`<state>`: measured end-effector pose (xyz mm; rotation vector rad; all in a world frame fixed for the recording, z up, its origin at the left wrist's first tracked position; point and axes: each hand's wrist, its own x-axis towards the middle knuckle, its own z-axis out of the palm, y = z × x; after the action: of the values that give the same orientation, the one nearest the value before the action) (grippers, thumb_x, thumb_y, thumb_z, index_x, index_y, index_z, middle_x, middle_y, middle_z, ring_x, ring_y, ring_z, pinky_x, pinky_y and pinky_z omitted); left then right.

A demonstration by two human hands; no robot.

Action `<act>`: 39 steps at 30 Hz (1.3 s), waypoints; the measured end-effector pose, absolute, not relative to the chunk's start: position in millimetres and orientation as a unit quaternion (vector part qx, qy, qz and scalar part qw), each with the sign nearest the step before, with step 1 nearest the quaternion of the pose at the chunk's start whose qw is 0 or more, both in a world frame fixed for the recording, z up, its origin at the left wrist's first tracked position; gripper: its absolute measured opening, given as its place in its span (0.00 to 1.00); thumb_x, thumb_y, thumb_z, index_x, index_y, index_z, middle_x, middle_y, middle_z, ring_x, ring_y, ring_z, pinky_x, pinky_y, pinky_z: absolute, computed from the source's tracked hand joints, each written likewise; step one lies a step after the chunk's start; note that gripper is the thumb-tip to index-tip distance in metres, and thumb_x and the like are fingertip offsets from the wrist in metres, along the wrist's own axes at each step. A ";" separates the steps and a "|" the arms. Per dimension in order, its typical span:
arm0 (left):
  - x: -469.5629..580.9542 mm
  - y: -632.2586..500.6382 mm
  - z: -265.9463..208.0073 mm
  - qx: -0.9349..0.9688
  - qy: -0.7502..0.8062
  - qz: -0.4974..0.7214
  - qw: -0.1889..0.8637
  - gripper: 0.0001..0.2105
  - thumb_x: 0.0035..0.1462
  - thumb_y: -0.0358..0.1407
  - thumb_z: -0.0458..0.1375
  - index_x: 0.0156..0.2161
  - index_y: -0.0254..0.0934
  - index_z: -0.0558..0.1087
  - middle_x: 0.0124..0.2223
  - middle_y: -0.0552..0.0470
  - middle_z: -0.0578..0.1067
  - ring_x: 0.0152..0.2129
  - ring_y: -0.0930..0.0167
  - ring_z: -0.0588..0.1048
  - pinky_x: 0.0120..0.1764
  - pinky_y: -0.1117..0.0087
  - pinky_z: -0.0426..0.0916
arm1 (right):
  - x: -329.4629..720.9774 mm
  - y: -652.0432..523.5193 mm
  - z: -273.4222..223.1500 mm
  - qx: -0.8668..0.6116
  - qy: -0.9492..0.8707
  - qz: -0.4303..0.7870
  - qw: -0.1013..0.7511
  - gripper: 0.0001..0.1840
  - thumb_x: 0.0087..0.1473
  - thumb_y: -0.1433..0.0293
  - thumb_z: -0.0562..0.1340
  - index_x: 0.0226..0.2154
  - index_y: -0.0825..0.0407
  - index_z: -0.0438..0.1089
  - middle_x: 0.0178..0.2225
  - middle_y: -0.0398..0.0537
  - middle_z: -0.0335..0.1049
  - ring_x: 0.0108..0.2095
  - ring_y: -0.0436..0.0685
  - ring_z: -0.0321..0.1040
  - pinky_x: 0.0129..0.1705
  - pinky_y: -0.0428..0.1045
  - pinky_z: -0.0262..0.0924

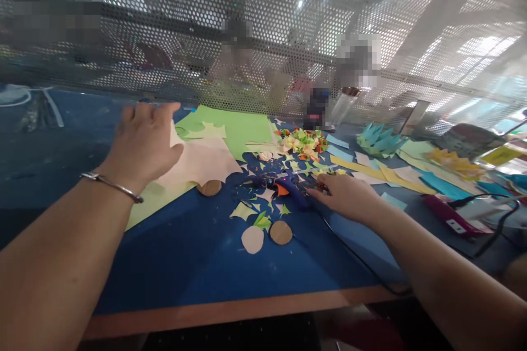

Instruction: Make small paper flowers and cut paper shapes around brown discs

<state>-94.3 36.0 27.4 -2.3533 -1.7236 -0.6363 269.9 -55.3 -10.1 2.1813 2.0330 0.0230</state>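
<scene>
My left hand [146, 140] is raised at the left with its fingers spread, over or beside a pale pink paper sheet [201, 160] with scalloped cut edges. My right hand [346, 192] is low over the table, just right of a dark blue glue gun [295, 192] with an orange trigger; its thumb and fingers are apart, and I see nothing clearly held. Small star-shaped paper scraps [242, 210] lie around the glue gun. Nearer me are a pink paper disc [252, 239], a brown disc [280, 232] and green paper leaves [262, 220]. Another brown disc [209, 188] is partly under the pink sheet.
Behind lie a green sheet [242, 126] and a heap of paper flowers [304, 143]. At right are paper strips [373, 169], a blue paper flower [381, 140] and a magenta power strip [455, 216]. A black cord [362, 263] crosses the table; a perforated screen [272, 27] stands behind.
</scene>
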 end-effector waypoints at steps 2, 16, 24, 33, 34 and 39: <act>-78.5 24.6 30.4 -0.784 -0.567 -0.219 0.126 0.28 0.67 0.43 0.52 0.68 0.32 0.60 0.62 0.29 0.61 0.62 0.40 0.57 0.59 0.36 0.55 | 268.9 -58.4 -10.9 0.723 0.685 0.025 0.090 0.24 0.67 0.50 0.50 0.39 0.50 0.72 0.34 0.54 0.78 0.35 0.64 0.75 0.29 0.51 0.47; -20.1 -42.8 13.1 -0.917 -0.370 0.010 -0.146 0.05 0.57 0.39 0.61 0.34 0.41 0.73 0.37 0.51 0.76 0.38 0.59 0.75 0.35 0.62 0.61 | 209.5 -94.0 4.3 0.518 0.852 -0.038 -0.060 0.13 0.66 0.57 0.59 0.40 0.49 0.71 0.37 0.46 0.75 0.37 0.58 0.73 0.35 0.51 0.54; -9.7 -37.4 2.8 -0.915 -0.377 -0.038 -0.139 0.03 0.59 0.37 0.58 0.37 0.41 0.72 0.41 0.50 0.77 0.35 0.61 0.74 0.34 0.61 0.60 | 197.6 -90.1 -0.1 0.518 0.854 -0.042 -0.002 0.05 0.62 0.66 0.64 0.37 0.51 0.69 0.37 0.46 0.74 0.36 0.58 0.73 0.32 0.51 0.48; -28.8 -19.1 16.4 -0.895 -0.420 -0.123 -0.092 0.05 0.60 0.32 0.53 0.32 0.40 0.67 0.34 0.53 0.74 0.28 0.68 0.70 0.29 0.65 0.57 | 198.1 -81.0 8.0 0.503 0.861 -0.062 -0.031 0.05 0.66 0.67 0.59 0.40 0.51 0.70 0.38 0.46 0.74 0.36 0.56 0.71 0.33 0.49 0.51; -32.9 -15.9 19.2 -0.891 -0.428 -0.127 -0.080 0.05 0.61 0.33 0.54 0.32 0.40 0.68 0.33 0.53 0.74 0.28 0.68 0.70 0.29 0.66 0.56 | 198.2 -80.7 8.1 0.500 0.863 -0.069 -0.027 0.06 0.66 0.67 0.60 0.39 0.51 0.70 0.38 0.46 0.74 0.36 0.56 0.72 0.33 0.49 0.52; -47.9 -3.2 28.2 -0.870 -0.474 -0.131 -0.050 0.06 0.61 0.38 0.56 0.33 0.42 0.70 0.31 0.54 0.75 0.26 0.68 0.71 0.28 0.66 0.56 | 197.3 -80.9 7.8 0.491 0.864 -0.112 0.007 0.06 0.62 0.65 0.64 0.37 0.50 0.70 0.38 0.46 0.75 0.35 0.57 0.72 0.32 0.49 0.52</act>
<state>-47.9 -3.2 28.2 -2.8224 -1.5370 -0.4246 197.3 -80.9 7.8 1.5347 2.7022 -0.3506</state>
